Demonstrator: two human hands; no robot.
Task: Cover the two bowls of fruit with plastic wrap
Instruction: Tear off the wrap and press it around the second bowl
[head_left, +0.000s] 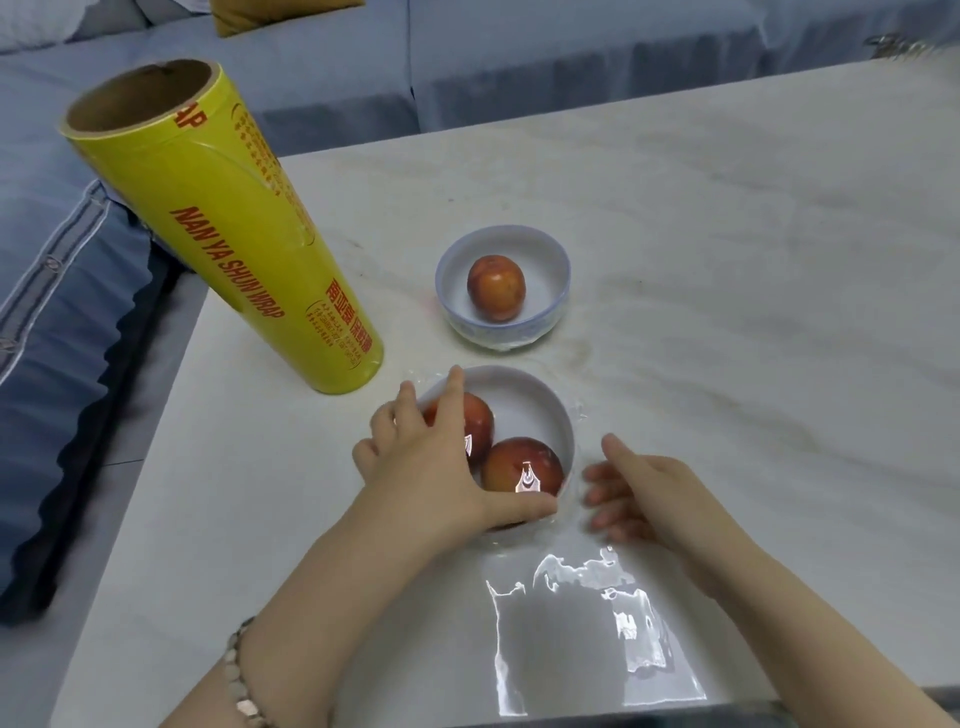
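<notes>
Two white bowls stand on the pale table. The far bowl (503, 291) holds one red fruit (496, 287), with clear wrap gathered round its base. The near bowl (545, 410) holds two red fruits (522, 465) under a shiny sheet of plastic wrap (587, 618), which trails toward me across the table. My left hand (431, 457) lies over the near bowl's left rim, fingers spread on the wrap and thumb along the front edge. My right hand (644, 493) hovers just right of that bowl, fingers loosely bent and blurred, holding nothing I can make out.
A tall yellow roll of plastic wrap (228, 228) stands upright left of the bowls. A blue sofa (62, 332) runs along the table's left and far sides. The table's (753, 260) right half is bare marble-patterned surface.
</notes>
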